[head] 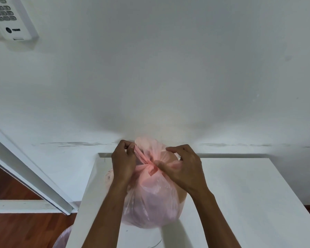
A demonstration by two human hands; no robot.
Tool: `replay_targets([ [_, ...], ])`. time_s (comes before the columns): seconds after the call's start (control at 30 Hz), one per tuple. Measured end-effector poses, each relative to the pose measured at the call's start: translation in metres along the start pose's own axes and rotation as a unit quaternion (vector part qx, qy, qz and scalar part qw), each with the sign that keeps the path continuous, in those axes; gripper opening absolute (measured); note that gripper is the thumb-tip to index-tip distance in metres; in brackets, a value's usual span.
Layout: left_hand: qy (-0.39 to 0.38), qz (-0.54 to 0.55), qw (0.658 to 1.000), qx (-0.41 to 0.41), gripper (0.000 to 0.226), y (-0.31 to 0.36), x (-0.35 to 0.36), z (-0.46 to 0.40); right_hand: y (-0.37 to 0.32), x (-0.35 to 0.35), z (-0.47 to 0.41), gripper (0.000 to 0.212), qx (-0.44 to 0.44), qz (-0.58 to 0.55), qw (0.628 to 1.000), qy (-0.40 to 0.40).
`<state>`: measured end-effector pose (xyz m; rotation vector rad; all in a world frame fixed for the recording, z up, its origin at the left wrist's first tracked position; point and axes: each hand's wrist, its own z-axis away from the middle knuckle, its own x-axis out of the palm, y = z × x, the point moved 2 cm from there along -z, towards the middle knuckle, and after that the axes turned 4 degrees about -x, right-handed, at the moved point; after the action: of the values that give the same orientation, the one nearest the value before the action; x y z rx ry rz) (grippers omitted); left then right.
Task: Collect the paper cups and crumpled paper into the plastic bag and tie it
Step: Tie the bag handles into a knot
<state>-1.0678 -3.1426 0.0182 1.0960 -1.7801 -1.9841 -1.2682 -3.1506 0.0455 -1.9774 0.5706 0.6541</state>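
A full pink translucent plastic bag [154, 199] stands on the white table [240, 194], its top gathered into a twisted knot [150, 166]. My left hand [123, 160] pinches the bag's left handle strip at the far top. My right hand [184, 165] pinches the right strip beside the knot, thumb pressed near the twist. Vague rounded shapes show through the plastic; I cannot make out cups or paper separately.
The table stands against a white wall [168, 68]. A white control panel with buttons [11, 18] hangs on the wall at top left. A white door frame [25, 169] and wooden floor [25, 230] lie left. Another pink bag [63, 238] shows below the table's left edge.
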Motion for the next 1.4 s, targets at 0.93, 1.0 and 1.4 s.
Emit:
replay_targets([
  [0.93, 0.083, 0.103, 0.985, -0.113, 0.028, -0.021, -0.041, -0.022, 0.007, -0.001, -0.010, 0.010, -0.033, -0.077, 0.990, -0.113],
  [1.0, 0.084, 0.120, 0.982, -0.121, 0.027, -0.024, -0.042, -0.022, 0.010, -0.004, -0.008, 0.012, -0.026, -0.078, 0.990, -0.118],
  [1.4, -0.007, 0.116, 0.991, -0.065, 0.025, -0.025, -0.051, -0.009, 0.011, 0.011, 0.002, 0.002, -0.037, -0.089, 0.991, -0.092],
])
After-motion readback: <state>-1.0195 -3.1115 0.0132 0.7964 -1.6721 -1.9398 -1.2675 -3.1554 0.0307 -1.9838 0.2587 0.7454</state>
